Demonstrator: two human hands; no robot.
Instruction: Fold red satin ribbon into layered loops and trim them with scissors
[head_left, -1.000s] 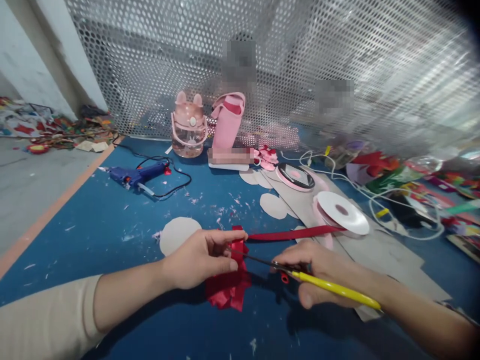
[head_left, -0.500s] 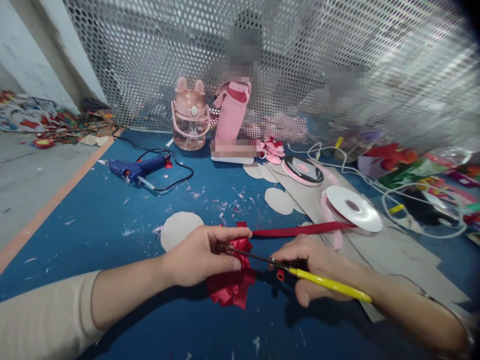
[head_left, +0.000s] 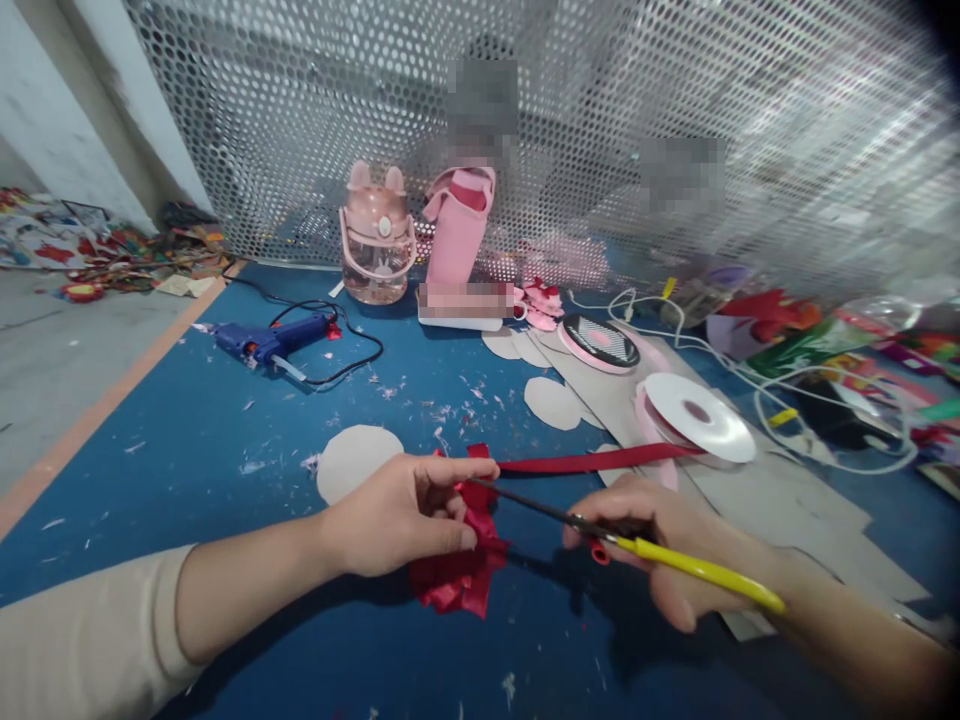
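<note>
Yellow-handled scissors (head_left: 637, 548) and the right hand (head_left: 694, 528) have shifted slightly right since the earlier frame. Right hand is clamped around the scissors; left hand (head_left: 397, 520) is closed on red ribbon (head_left: 600, 459), near centre, which runs right to the white spool (head_left: 724, 425). Blades (head_left: 525, 501) lie close to the left forefinger (head_left: 463, 467): a slip could nick it or cut the ribbon askew.

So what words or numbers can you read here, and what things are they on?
No word, brand or number can be read for sure.
Black label on the pink-edged spool: white marks, perhaps letters, too small and blurred.
Clear bottle: a little rabbit picture, no readable words.
Nearer yellow tag: too small to tell.
</note>
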